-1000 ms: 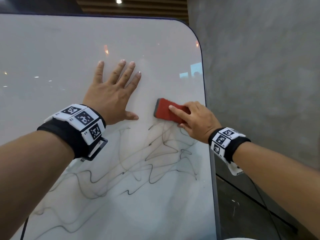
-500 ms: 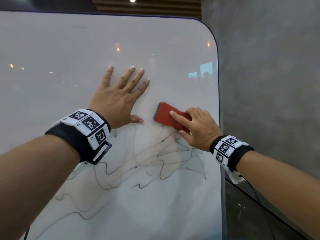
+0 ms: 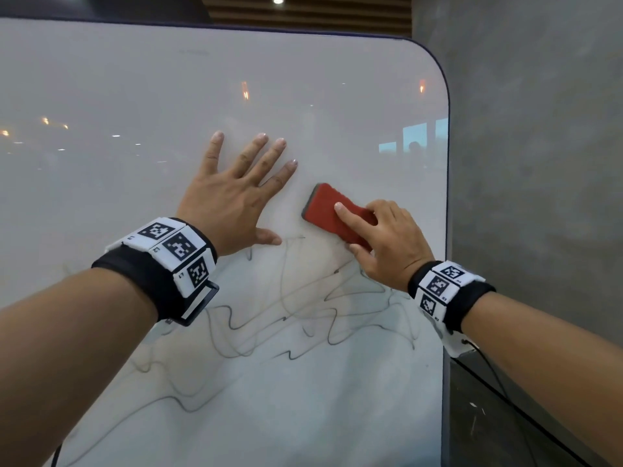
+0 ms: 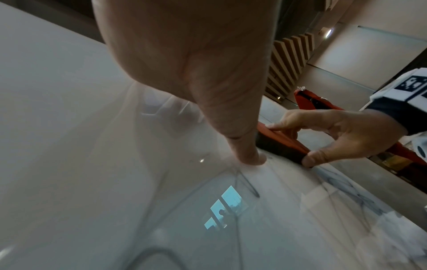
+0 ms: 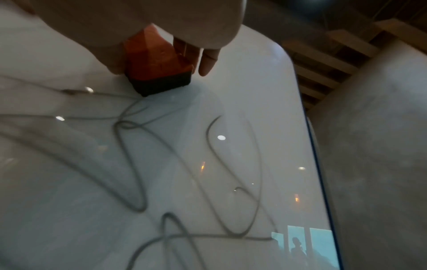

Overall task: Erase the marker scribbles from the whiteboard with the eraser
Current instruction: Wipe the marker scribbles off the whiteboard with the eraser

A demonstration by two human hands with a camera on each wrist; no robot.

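The white whiteboard [image 3: 141, 106] fills the head view, with black marker scribbles [image 3: 303, 315] across its lower half. My right hand [image 3: 381, 237] grips a red eraser [image 3: 325, 210] with a dark felt base and presses it flat on the board just above the scribbles. My left hand [image 3: 236, 200] lies flat on the board to the eraser's left, fingers spread. In the right wrist view the eraser [image 5: 157, 62] sits between thumb and fingers, scribbles [image 5: 129, 164] below it. The left wrist view shows my left thumb [image 4: 245, 146] on the board beside the eraser [image 4: 279, 144].
The board's dark rounded right edge [image 3: 446, 197] runs close to my right hand. A grey concrete wall [image 3: 539, 163] stands right of it. A black cable [image 3: 526, 416] crosses the floor at lower right.
The eraser and right hand have shifted slightly left and up along the top of the scribbles. The left hand stays flat on the board. The view has tilted down and left a little.
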